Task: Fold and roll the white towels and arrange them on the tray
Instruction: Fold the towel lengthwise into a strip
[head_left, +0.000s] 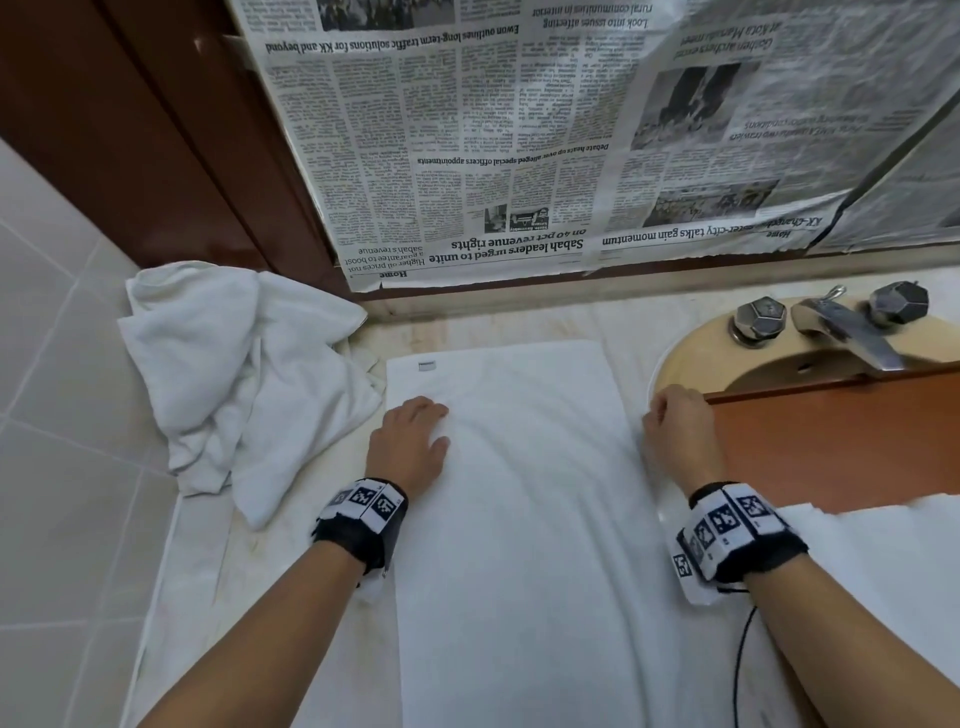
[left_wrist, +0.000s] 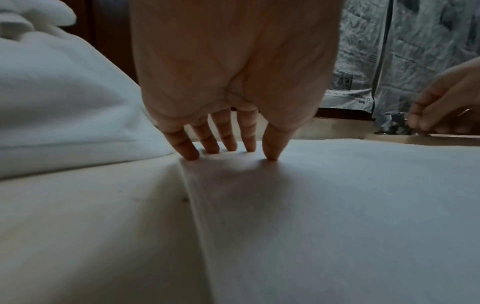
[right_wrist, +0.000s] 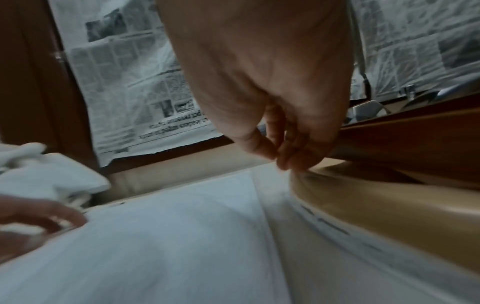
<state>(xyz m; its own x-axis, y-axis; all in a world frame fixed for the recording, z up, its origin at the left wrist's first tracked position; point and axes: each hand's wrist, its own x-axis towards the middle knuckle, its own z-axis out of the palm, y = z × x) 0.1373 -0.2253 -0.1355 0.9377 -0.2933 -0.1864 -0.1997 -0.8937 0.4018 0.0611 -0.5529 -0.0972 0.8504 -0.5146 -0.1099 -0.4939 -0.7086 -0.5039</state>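
Observation:
A white towel (head_left: 519, 519) lies flat and lengthwise on the counter, with a small label at its far left corner. My left hand (head_left: 415, 436) rests on its left edge; in the left wrist view its straight fingers (left_wrist: 228, 148) press their tips into the cloth. My right hand (head_left: 670, 426) is at the towel's right edge, its curled fingertips (right_wrist: 285, 160) bunched in a pinch on that edge. The wooden tray (head_left: 841, 441) sits right of that hand, across the sink. A heap of crumpled white towels (head_left: 234, 374) lies at the far left.
A beige sink (head_left: 691, 364) with a metal faucet (head_left: 852, 332) is at the back right, under the tray. Newspaper (head_left: 519, 156) covers the wall behind. More white cloth (head_left: 883, 571) lies at the near right. A black cable (head_left: 740, 665) hangs from my right wristband.

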